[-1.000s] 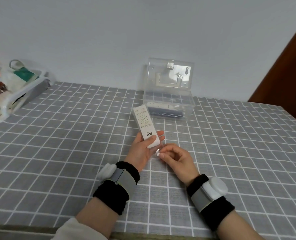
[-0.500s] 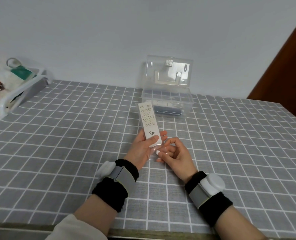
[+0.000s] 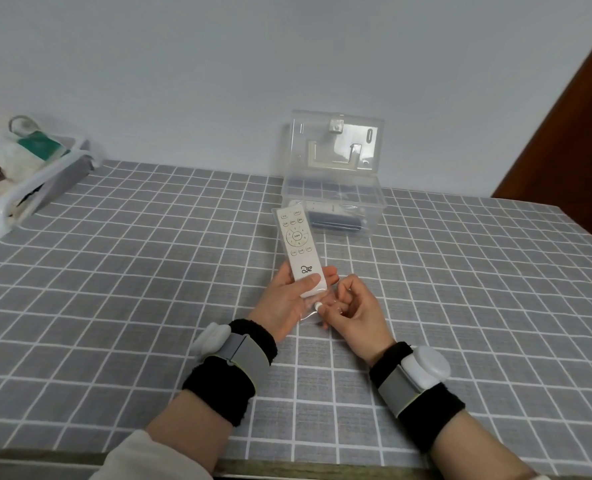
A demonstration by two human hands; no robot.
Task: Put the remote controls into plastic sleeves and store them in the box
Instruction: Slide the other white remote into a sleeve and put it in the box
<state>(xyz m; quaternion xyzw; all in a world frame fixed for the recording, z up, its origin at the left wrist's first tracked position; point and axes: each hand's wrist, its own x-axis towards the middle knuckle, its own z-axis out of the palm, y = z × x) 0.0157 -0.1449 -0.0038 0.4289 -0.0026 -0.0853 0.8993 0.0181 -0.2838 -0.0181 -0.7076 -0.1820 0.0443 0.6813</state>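
Observation:
A white remote control (image 3: pixel 298 247) inside a clear plastic sleeve (image 3: pixel 309 311) is held upright and tilted away from me above the table. My left hand (image 3: pixel 287 299) grips its lower end, thumb on the front. My right hand (image 3: pixel 351 306) pinches the sleeve's loose open end just below the remote. Behind stands the clear plastic box (image 3: pixel 374 213) with its lid (image 3: pixel 336 143) raised against the wall. Inside the box lie a white remote and a dark one.
A white basket (image 3: pixel 27 188) with bags and packets sits at the far left of the table. The grey checked tablecloth (image 3: pixel 131 289) covers the table. The table's front edge (image 3: pixel 287 469) runs under my forearms. A brown door (image 3: pixel 571 140) stands at the right.
The remote has swung more upright and slightly right in my left hand. My right hand has shifted from the sleeve's side to pinching its end beneath the remote.

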